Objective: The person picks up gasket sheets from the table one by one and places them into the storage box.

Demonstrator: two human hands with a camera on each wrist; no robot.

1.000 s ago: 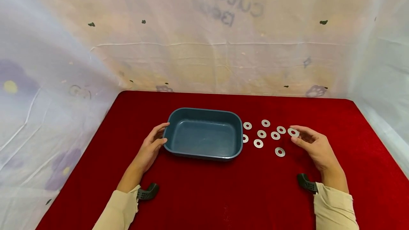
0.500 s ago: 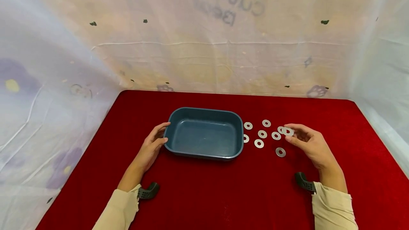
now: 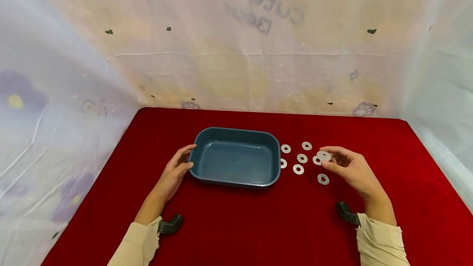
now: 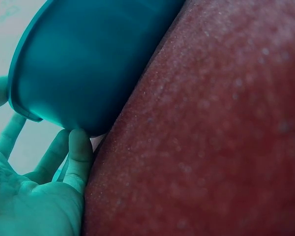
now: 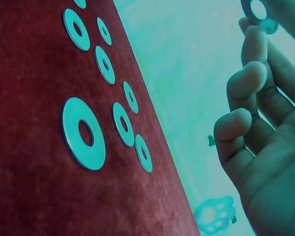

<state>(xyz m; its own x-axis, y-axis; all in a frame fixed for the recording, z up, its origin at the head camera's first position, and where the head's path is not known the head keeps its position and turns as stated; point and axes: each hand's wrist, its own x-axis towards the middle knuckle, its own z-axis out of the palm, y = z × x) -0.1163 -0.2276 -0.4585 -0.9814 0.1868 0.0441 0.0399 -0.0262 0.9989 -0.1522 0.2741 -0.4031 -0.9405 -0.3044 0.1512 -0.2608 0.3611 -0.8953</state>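
In the head view a blue-grey rectangular plastic bin (image 3: 236,161) stands on the red cloth, with nothing inside it. My left hand (image 3: 171,179) holds its left end, thumb and a finger at the rim; the left wrist view has other fingertips (image 4: 80,145) against the outer wall. Pinched between thumb and fingers of my right hand (image 3: 355,173) is a flat metal washer (image 3: 320,156), raised above the cloth. It partly covers another washer lying below. In the right wrist view the held washer (image 5: 246,10) is cut off by the top edge.
Several loose washers (image 3: 294,169) lie flat to the right of the bin, one partly hidden by its right wall. A pale printed curtain (image 3: 221,77) surrounds the back and sides of the red-covered table (image 3: 236,233).
My right hand has carried the washer leftward, over the washers on the cloth and closer to the bin. The left hand and the bin stay where they were.
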